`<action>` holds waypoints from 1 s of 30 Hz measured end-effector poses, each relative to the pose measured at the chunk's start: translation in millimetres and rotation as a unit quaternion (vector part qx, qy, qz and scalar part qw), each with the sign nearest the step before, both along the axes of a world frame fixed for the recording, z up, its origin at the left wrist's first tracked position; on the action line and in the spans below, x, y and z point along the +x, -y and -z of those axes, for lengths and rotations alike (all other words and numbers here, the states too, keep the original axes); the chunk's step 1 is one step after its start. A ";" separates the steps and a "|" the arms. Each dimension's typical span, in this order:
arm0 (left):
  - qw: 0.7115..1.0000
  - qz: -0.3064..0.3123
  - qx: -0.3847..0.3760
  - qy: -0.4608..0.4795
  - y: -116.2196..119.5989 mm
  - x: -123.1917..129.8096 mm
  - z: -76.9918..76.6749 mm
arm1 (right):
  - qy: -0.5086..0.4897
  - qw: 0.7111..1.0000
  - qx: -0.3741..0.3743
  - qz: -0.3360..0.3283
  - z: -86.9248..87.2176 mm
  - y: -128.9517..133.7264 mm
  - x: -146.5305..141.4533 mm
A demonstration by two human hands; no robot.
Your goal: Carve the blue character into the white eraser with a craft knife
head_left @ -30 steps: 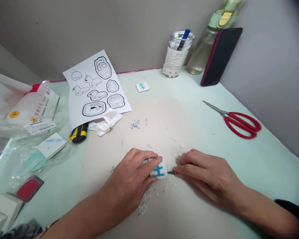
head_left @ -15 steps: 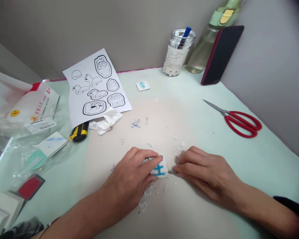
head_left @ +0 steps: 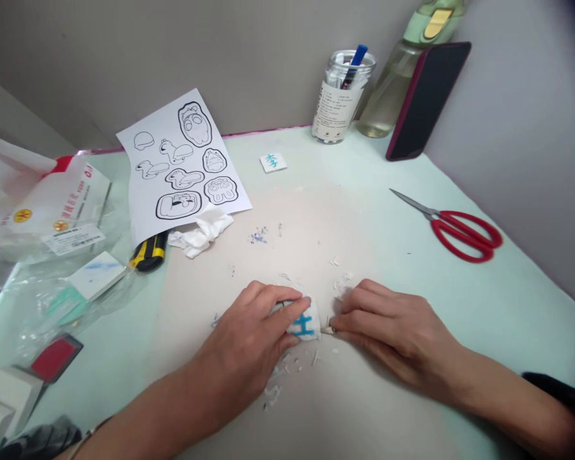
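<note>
A small white block with blue marks (head_left: 305,326) lies on the beige mat (head_left: 359,409) near the middle. My left hand (head_left: 253,332) grips it from the left, fingers over its top and thumb at its lower edge. Just right of the block, my right hand (head_left: 388,326) pinches a thin tool (head_left: 328,330) whose tip points at the block's right edge; most of the tool is hidden by the fingers. White shavings (head_left: 274,391) are scattered below the block, and more (head_left: 342,282) lie above my right fingers.
Red-handled scissors (head_left: 464,236) lie at right. Behind stand a phone (head_left: 429,102), a bottle (head_left: 388,83) and a pen jar (head_left: 338,102). A white tile (head_left: 273,162), printed sheet (head_left: 186,160), tissue (head_left: 201,233), yellow-black cutter (head_left: 148,252), red ink pad (head_left: 57,358) and plastic bag (head_left: 76,198) also lie about.
The view has shifted slightly. The tool's tip has less grey metal showing beside the block. Both hands keep nearly the same pose and grip.
</note>
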State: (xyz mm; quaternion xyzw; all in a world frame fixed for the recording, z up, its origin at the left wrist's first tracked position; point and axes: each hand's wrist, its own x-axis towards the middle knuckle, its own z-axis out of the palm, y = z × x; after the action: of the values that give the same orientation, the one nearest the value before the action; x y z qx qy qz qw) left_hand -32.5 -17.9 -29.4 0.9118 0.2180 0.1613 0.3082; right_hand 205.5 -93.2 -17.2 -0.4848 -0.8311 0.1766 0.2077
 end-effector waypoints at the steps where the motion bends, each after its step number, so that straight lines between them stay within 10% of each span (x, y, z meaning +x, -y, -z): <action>1: 1.000 -0.001 0.000 0.001 -0.3 0.2 0.0 | 0.000 1.000 -0.004 -0.003 -0.1 0.4 0.6; 30: 1.000 -0.001 0.006 -0.001 -0.3 0.6 1.2 | 0.026 0.999 0.013 -0.027 3.4 4.9 1.6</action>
State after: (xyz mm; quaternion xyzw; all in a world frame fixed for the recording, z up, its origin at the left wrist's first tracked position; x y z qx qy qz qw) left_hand -31.9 -17.7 -30.6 0.9134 0.2186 0.1621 0.3027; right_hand 207.1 -98.0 -20.6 -0.4639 -0.8513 0.1588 0.1868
